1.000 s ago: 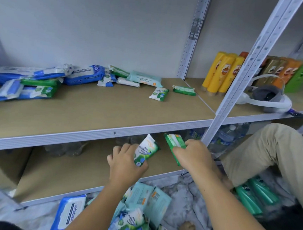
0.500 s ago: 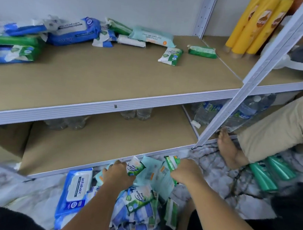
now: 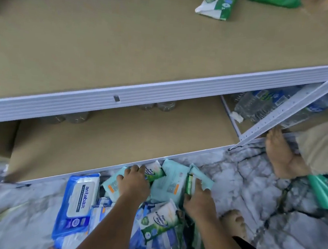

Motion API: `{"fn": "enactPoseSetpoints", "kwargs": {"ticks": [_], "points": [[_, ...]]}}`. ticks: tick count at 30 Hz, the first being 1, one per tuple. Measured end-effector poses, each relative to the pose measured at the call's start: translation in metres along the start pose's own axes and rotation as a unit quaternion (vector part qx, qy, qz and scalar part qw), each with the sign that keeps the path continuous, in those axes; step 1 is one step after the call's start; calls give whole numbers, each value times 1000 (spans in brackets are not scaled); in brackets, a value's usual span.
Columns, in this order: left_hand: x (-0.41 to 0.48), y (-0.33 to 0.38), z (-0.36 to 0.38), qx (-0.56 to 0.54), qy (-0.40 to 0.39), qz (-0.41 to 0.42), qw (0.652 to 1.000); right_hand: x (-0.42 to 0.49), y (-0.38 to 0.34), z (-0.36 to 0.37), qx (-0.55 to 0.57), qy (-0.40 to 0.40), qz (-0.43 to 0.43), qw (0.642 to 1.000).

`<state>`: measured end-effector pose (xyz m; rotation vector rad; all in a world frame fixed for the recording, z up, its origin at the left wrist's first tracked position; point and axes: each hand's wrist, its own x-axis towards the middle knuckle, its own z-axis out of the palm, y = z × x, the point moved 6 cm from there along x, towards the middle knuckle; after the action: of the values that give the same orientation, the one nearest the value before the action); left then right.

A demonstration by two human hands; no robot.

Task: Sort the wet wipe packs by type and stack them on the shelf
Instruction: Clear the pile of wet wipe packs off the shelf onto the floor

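Wipe packs (image 3: 159, 220): left hand (image 3: 133, 182) grips one, right hand (image 3: 198, 201) another, beside lower shelf edge (image 3: 57, 175).

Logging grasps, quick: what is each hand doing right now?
Left hand: holds a white and green wipe pack over the pile.
Right hand: pinches a small green wipe pack.

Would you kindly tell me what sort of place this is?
Probably a storeroom or mock shop: metal shelving with board decks, bottled water stored underneath, and wet wipe packs heaped on a marble-pattern floor.
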<state>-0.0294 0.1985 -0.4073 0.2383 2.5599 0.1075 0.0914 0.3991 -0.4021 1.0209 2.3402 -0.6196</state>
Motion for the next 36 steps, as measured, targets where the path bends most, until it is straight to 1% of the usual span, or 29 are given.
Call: {"fn": "enactPoseSetpoints", "kwargs": {"ticks": [5,9,13,18,24,29,32,36], "points": [[18,-2,7,37,-9,22,999,5,3,10,-5,16,-9,1000],[16,-5,11,15,-20,33,999,3,4,8,5,3,0,1000],[-3,-4,-1,-3,1,42,999,-11,-3,-8,0,1,13,1000],[-43,5,-40,-11,32,56,998,-47,-25,-50,0,44,-22,999],[-96,27,-107,-27,123,107,986,-98,-49,-123,9,122,-89,989],[-148,50,-182,-51,216,156,963,-144,-61,-191,11,180,-146,973],[-177,63,-232,-77,282,213,932,-173,-69,-235,19,224,-179,958],[-213,81,-297,-101,368,285,880,-204,-79,-292,22,265,-235,935]]}}
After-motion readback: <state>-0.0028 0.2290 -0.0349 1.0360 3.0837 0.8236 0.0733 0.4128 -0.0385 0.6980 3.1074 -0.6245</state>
